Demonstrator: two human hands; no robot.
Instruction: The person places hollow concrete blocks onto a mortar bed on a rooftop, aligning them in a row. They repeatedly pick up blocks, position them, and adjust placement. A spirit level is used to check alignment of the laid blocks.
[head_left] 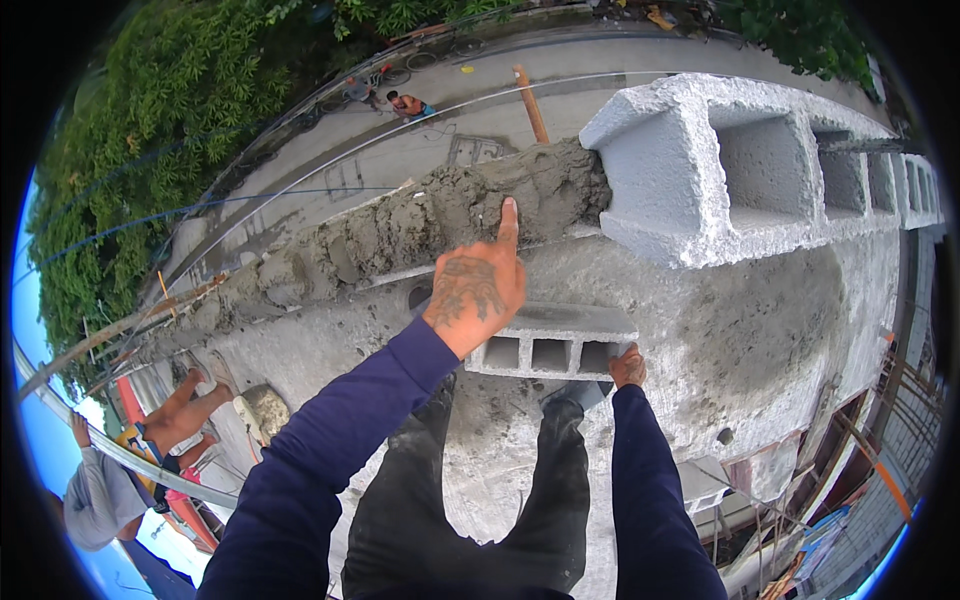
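At far left, leafy green trees (190, 100) rise beyond a pale, rough concrete slab (690, 400) edged with lumpy grey mortar (400, 225), over which the left hand (475, 290) points one finger; whether it grasps anything underneath I cannot tell. Before the black-trousered legs (400, 510) is a three-celled grey concrete block (570, 320), its right end gripped by the right hand (628, 368), left of a coarse whitish hollow block (650, 190).

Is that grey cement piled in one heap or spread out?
Spread out: the grey cement runs in a long strip leftward from the big block. Its lumpy surface shows it isn't smoothed flat.
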